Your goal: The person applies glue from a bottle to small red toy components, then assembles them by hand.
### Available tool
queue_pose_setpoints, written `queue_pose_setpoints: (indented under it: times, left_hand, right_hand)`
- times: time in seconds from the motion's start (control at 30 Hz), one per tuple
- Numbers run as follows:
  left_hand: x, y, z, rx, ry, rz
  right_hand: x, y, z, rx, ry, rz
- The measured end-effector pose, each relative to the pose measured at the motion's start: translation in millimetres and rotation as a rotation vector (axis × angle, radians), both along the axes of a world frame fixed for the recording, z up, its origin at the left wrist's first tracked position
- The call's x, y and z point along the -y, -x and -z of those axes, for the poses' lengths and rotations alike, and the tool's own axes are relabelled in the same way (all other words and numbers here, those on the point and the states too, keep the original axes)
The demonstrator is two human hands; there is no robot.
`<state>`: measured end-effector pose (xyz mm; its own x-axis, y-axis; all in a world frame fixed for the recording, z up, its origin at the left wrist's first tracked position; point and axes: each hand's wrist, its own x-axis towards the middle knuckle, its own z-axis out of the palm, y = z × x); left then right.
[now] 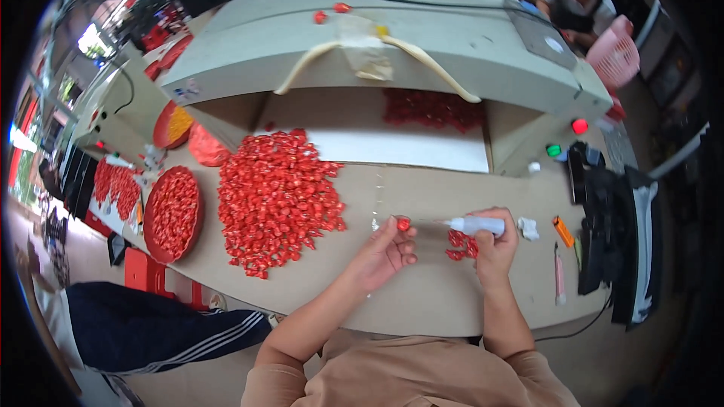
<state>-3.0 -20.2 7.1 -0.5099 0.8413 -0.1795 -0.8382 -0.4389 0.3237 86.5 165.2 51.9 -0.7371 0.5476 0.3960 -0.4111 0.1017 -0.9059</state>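
Note:
Between the thumb and fingers of my left hand (pixel 386 256) is a small shiny red piece (pixel 403 223). My right hand (pixel 497 249) is wrapped round a white squeeze bottle (pixel 481 225), held sideways. Its thin needle tip points left toward the red piece, with a gap between them. Below the bottle, beside my right hand, lies a little group of red pieces (pixel 457 244). A large heap of similar red pieces (pixel 279 196) spreads on the table left of my left hand. A thin row of clear specks (pixel 378 188) runs along the tabletop beyond my left hand.
A grey box-like machine (pixel 452 45) with an open front stands across the table, more red pieces inside. At left are a red bowl of pieces (pixel 197 218) and a red stool (pixel 145 271). An orange lighter (pixel 562 231) and pink pen (pixel 559 275) lie right. Someone sits far right.

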Motion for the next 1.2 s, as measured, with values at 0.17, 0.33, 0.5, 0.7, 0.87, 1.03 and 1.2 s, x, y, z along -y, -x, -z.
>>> queue_pose_setpoints:
  times: [0.17, 0.33, 0.5, 0.7, 0.87, 1.03, 1.2]
  left_hand:
    - [-10.9, -6.1, -0.6, 0.043, 0.09, 0.005]
    - [-12.7, -6.2, 0.7, 0.112, 0.114, -0.027]
    - [-11.7, -6.7, 0.4, 0.099, 0.106, -0.03]
    - [-11.5, -5.5, 2.2, 0.101, 0.098, -0.03]
    - [-13.4, -5.8, 2.3, 0.095, 0.119, -0.025]
    - [-15.1, -6.3, -0.3, 0.106, 0.145, -0.039]
    - [-14.8, -6.6, 0.0, 0.1, 0.147, -0.034]
  right_hand:
    - [-8.1, -8.7, 3.8, 0.002, -0.171, -0.016]
    - [-7.8, -6.9, 6.2, 0.017, -0.292, -0.012]
    - [-2.5, -8.0, 9.4, 0.098, -0.362, 0.026]
    - [1.0, -6.5, 11.5, 0.159, -0.383, 0.017]
    - [0.5, -3.2, 4.8, 0.141, -0.465, 0.033]
    - [1.2, -2.6, 4.6, 0.17, -0.492, 0.024]
    - [3.2, -3.3, 2.0, 0.175, -0.513, 0.026]
